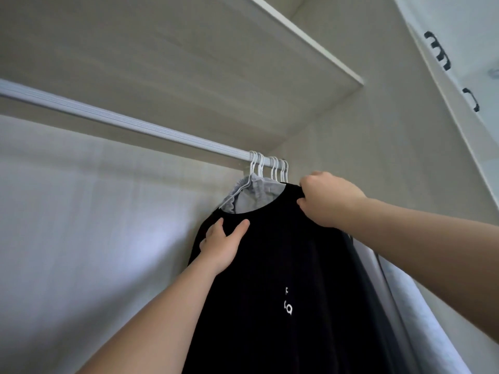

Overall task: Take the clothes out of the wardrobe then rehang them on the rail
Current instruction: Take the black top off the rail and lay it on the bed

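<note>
A black T-shirt [283, 265] with small white lettering hangs at the right end of the ribbed metal rail [121, 121] inside the wardrobe. Several white wire hangers [270, 167] are hooked close together on the rail above it. A grey garment [253, 194] shows through the black shirt's neck opening. My left hand [222, 245] grips the shirt's left shoulder, thumb on the front. My right hand [328, 198] grips the shirt's right shoulder near the collar. More clothes hang behind the shirt, mostly hidden.
A wooden shelf [243, 63] runs just above the rail. The wardrobe's side wall [364, 147] is close on the right. A pale garment [421, 314] hangs at the lower right. White cabinet doors with black handles [437, 49] are at the upper right.
</note>
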`<state>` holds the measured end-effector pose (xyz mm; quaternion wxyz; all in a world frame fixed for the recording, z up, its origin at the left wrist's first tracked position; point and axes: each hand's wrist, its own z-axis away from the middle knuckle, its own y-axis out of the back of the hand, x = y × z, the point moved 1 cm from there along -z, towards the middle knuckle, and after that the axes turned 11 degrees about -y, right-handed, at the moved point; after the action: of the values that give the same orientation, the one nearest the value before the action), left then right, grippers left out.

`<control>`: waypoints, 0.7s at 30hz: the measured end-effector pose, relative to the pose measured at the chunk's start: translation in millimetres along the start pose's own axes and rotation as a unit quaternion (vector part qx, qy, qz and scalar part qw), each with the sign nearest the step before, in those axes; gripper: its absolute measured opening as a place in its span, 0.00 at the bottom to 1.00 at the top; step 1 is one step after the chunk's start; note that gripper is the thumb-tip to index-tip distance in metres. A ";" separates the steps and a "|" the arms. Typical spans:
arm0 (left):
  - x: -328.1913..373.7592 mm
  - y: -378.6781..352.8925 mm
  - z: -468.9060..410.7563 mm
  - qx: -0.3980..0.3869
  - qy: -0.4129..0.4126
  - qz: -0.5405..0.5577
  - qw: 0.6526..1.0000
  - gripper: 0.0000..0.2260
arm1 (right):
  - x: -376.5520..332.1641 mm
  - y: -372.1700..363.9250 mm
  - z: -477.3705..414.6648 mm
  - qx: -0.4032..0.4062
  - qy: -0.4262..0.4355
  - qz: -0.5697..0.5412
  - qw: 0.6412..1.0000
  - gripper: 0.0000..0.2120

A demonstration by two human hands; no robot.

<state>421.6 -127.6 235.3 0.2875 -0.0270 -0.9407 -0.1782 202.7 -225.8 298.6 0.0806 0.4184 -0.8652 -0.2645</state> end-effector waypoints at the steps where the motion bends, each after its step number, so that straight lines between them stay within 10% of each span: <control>1: -1.1 -4.3 -0.6 -0.008 0.003 0.008 1.000 0.40 | -2.4 -0.5 -3.1 0.012 -0.006 0.008 1.000 0.05; 21: 8.0 -16.7 8.3 -0.012 0.007 0.037 0.999 0.42 | -44.2 1.6 -19.7 0.057 -0.030 -0.142 0.988 0.06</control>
<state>407.9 -140.7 227.9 0.2999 -0.0635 -0.9349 -0.1786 236.9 -198.8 319.7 -0.0079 0.5329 -0.8126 -0.2357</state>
